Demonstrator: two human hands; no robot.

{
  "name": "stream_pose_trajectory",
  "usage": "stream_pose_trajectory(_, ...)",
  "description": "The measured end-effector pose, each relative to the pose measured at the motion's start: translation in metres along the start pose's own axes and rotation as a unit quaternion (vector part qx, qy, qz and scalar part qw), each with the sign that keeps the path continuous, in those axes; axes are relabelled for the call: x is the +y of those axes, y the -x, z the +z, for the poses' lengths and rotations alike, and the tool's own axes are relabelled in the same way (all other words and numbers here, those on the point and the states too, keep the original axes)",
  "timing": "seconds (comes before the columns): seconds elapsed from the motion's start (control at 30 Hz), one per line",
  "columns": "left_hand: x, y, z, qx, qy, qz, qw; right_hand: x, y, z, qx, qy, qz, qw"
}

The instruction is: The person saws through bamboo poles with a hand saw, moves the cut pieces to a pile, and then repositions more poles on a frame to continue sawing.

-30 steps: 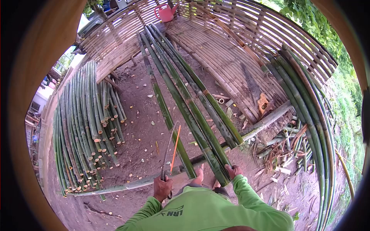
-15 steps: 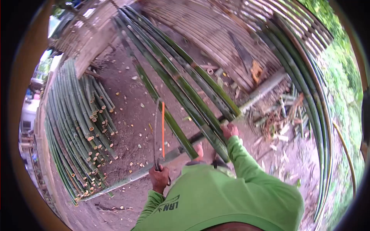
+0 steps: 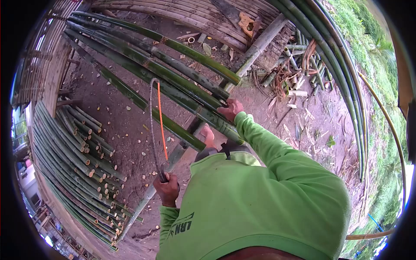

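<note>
My left hand (image 3: pixel 167 190) is closed around the lower end of a bow saw (image 3: pixel 151 121) with a dark curved frame and a thin orange blade, held upright. My right hand (image 3: pixel 232 109) grips the near end of a green bamboo pole (image 3: pixel 186 88). Beside that pole, a thicker pole (image 3: pixel 177 100) runs toward my body, and another bamboo pole (image 3: pixel 173 127) lies farther left. Two more poles, one of them bright green (image 3: pixel 203 61), lie on the far side. A bamboo crosspiece (image 3: pixel 175 156) supports their near ends. My foot (image 3: pixel 209 137) shows between poles.
A large stack of cut bamboo (image 3: pixel 65 151) lies at left. Slatted bamboo panels (image 3: pixel 173 14) stand at the top, with a handsaw (image 3: pixel 248 25) on one. Bamboo scraps (image 3: pixel 299 69) litter the ground at right, near long bent poles (image 3: pixel 333 56).
My view has turned, so the poles now slant more sideways. My right hand stays at a pole's end, and the bow saw remains in my left hand.
</note>
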State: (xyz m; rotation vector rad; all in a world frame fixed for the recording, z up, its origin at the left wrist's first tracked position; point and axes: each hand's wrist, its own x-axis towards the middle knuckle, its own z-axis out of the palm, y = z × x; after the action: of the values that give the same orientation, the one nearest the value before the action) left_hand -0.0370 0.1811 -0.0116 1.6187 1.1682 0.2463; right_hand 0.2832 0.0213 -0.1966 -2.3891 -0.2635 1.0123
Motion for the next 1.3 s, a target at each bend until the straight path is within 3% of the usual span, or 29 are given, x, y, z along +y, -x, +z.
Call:
stream_pose_trajectory(0.17, 0.023, -0.013, 0.001, -0.072, -0.021, 0.015, 0.997, 0.012, 0.005, -0.015, -0.045, 0.03, -0.067, 0.996)
stream_pose_trajectory(0.2, 0.021, -0.016, -0.004, -0.087, -0.045, 0.026, 0.995, 0.025, 0.005, -0.011, -0.012, 0.043, -0.12, 0.992)
stream_pose_trajectory(0.33, 0.063, -0.021, -0.001, -0.195, -0.138, 0.047, 0.97, 0.066, 0.013, -0.008, -0.034, -0.029, -0.037, 0.998)
stream_pose_trajectory(0.43, 0.071, -0.03, 0.02, -0.272, -0.229, 0.115, 0.927, 0.076, 0.016, -0.004, -0.06, -0.046, -0.001, 0.997)
stream_pose_trajectory(0.6, 0.07, -0.05, 0.073, -0.338, -0.272, 0.157, 0.887, 0.067, 0.007, 0.002, -0.066, -0.042, -0.003, 0.997)
stream_pose_trajectory(0.7, 0.063, -0.059, 0.088, -0.349, -0.28, 0.176, 0.877, 0.054, 0.007, 0.005, -0.035, -0.039, -0.03, 0.998)
stream_pose_trajectory(0.87, 0.06, -0.061, 0.099, -0.334, -0.307, 0.2, 0.869, 0.039, -0.001, 0.002, -0.106, 0.003, 0.004, 0.994)
stream_pose_trajectory(1.1, 0.054, -0.061, 0.105, -0.313, -0.355, 0.231, 0.85, 0.034, -0.002, -0.002, -0.128, -0.016, 0.01, 0.992)
stream_pose_trajectory(1.2, 0.054, -0.078, 0.147, -0.312, -0.369, 0.256, 0.837, 0.029, 0.007, -0.004, -0.122, -0.016, 0.003, 0.992)
stream_pose_trajectory(1.3, 0.045, -0.095, 0.179, -0.346, -0.374, 0.216, 0.833, 0.033, 0.004, -0.009, -0.123, -0.018, 0.007, 0.992)
